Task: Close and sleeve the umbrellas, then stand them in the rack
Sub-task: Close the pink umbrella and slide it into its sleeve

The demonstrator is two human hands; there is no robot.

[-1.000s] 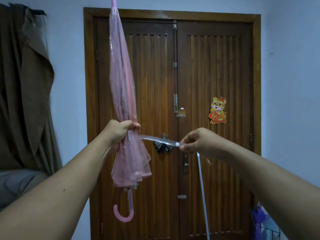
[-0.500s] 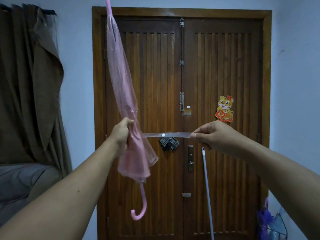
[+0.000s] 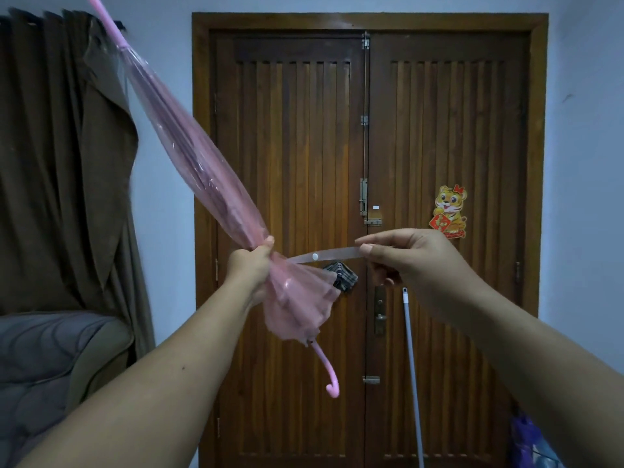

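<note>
My left hand (image 3: 251, 265) is gripping the folded pink umbrella (image 3: 202, 170), fingers curled tight around the gathered canopy. The umbrella is tilting, tip up toward the upper left, hooked handle (image 3: 329, 376) hanging down to the right. My right hand (image 3: 405, 258) is pinching the end of the clear closing strap (image 3: 324, 255) between thumb and fingers, holding it stretched out level from the canopy, its white snap showing. Behind is standing a brown double door (image 3: 439, 130) with a tiger sticker (image 3: 450, 211); a pale pole (image 3: 412, 376) is leaning against it. A brown curtain (image 3: 50, 163) is hanging at left.
</note>
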